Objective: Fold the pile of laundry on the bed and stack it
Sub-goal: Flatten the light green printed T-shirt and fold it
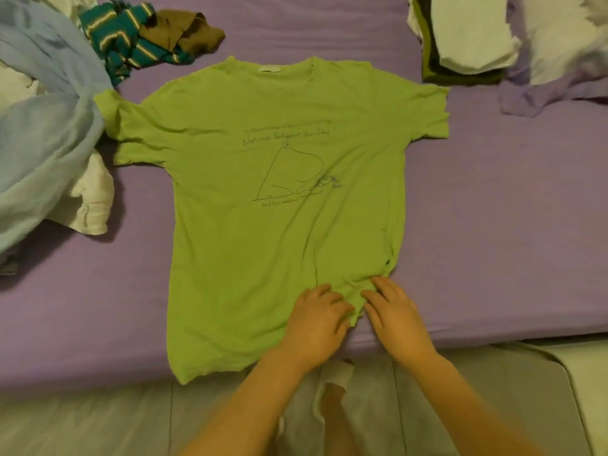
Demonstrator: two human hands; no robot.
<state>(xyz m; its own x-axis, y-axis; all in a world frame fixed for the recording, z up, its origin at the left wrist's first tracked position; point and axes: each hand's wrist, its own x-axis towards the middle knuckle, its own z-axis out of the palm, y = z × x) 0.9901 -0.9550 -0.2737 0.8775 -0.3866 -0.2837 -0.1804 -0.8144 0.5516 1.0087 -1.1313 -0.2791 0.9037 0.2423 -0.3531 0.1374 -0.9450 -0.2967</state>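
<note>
A lime-green T-shirt (273, 179) with a dark line drawing lies spread face up on the purple bed sheet (493, 225), collar away from me. Its right bottom corner is bunched up near the bed's front edge. My left hand (316, 324) lies on the hem there, fingers bent onto the rumpled cloth. My right hand (394, 311) rests beside it, fingertips on the bunched hem, the rest of the hand on the sheet. Unfolded laundry lies at the left: a pale blue garment (46, 126) and a white one (92, 195).
A teal striped garment (121, 34) and a brown one (184, 28) lie at the back left. A folded stack (467, 37) of white, green and dark pieces sits at the back right, next to a crumpled lilac cloth (552, 83). Grey floor runs below the bed edge.
</note>
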